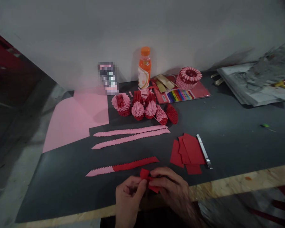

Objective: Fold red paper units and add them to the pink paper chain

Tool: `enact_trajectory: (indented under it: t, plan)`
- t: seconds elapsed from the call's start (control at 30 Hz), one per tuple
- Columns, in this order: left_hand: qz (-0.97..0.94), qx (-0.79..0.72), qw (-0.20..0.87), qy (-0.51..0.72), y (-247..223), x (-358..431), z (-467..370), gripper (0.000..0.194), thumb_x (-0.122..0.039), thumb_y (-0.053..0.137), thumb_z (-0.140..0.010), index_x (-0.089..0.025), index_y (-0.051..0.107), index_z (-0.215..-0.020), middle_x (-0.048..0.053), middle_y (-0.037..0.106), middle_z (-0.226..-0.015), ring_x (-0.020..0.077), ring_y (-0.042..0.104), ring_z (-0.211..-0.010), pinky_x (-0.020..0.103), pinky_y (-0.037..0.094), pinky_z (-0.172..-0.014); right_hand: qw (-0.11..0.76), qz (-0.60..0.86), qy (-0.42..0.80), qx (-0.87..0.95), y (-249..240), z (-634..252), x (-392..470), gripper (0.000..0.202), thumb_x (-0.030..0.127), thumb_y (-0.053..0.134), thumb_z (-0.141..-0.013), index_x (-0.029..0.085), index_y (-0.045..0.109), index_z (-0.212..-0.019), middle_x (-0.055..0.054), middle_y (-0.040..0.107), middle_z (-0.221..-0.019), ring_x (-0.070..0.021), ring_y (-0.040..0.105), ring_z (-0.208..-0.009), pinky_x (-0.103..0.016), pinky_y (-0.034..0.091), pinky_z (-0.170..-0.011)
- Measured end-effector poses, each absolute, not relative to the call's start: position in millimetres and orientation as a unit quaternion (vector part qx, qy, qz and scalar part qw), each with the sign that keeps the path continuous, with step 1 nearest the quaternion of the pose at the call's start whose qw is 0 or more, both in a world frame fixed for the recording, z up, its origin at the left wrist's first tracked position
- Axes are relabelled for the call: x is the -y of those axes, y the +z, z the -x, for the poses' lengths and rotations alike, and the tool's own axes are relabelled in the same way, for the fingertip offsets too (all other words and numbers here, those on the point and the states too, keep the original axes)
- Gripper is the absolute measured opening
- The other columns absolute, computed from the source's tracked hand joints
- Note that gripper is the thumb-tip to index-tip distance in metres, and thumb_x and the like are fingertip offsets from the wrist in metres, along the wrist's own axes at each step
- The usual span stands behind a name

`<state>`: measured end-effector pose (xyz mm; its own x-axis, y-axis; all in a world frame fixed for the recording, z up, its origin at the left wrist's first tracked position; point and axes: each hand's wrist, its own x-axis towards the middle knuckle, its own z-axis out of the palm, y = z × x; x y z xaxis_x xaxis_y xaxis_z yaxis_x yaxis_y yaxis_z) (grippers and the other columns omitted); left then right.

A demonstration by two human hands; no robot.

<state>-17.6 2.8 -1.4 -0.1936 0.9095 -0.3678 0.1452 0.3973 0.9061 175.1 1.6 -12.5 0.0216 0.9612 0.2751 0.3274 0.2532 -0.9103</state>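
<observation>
At the table's front edge, my left hand [130, 196] and my right hand [172, 188] both pinch one small red paper piece [144, 173], partly folded and partly hidden by the fingers. Just beyond them lies a chain of folded paper pieces [133, 164], pink at its left end and red along the rest. Two all-pink folded chains [130, 140] stretch out farther back. To the right of my right hand, several loose red paper rectangles [190, 152] overlap in a pile. A flat silver metal strip [204, 151] lies against the pile's right side.
Several pink-and-red folded-paper shapes [137, 109] stand mid-table. Behind them are an orange drink bottle [144, 68], a round paper piece [188, 77] and a red paper pack [201, 90]. Pink sheets [66, 123] lie left, stacked papers [239, 82] right. A wall [123, 28] bounds the back.
</observation>
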Motion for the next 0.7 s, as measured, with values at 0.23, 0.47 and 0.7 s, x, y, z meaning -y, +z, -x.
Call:
enact_trajectory:
  t: [0.23, 0.47, 0.7]
  plan:
    - [-0.407, -0.668, 0.486, 0.39, -2, -2, 17, 0.049, -0.074, 0.104, -0.077, -0.029, 0.091, -0.062, 0.002, 0.079, -0.053, 0.0232, 0.071, -0.05, 0.032, 0.062, -0.05, 0.501, 0.564, 0.434, 0.493, -7, -161, -12, 0.004, 0.036, 0.098, -0.095, 0.035, 0.1, -0.092, -0.003, 0.099, -0.088, -0.0271, 0.097, -0.079, -0.032, 0.082, -0.076]
    - [-0.402, -0.667, 0.482, 0.403, -2, -2, 12, 0.056, -0.081, 0.101, -0.082, -0.028, 0.091, -0.064, 0.005, 0.084, -0.057, 0.0263, 0.077, -0.053, 0.034, 0.066, -0.053, 0.515, 0.611, 0.457, 0.39, -11, -151, -7, 0.007, 0.04, 0.104, -0.087, 0.034, 0.101, -0.088, -0.002, 0.096, -0.079, -0.024, 0.092, -0.069, -0.026, 0.075, -0.068]
    - [-0.422, -0.668, 0.422, 0.444, 6, -5, 3, 0.036, -0.062, 0.098, -0.089, -0.031, 0.094, -0.07, 0.003, 0.088, -0.061, 0.0247, 0.08, -0.053, 0.03, 0.066, -0.053, 0.543, 0.619, 0.459, 0.333, -16, -138, -1, 0.021, 0.044, 0.106, -0.086, 0.033, 0.1, -0.102, -0.003, 0.095, -0.085, -0.0198, 0.092, -0.074, -0.021, 0.073, -0.069]
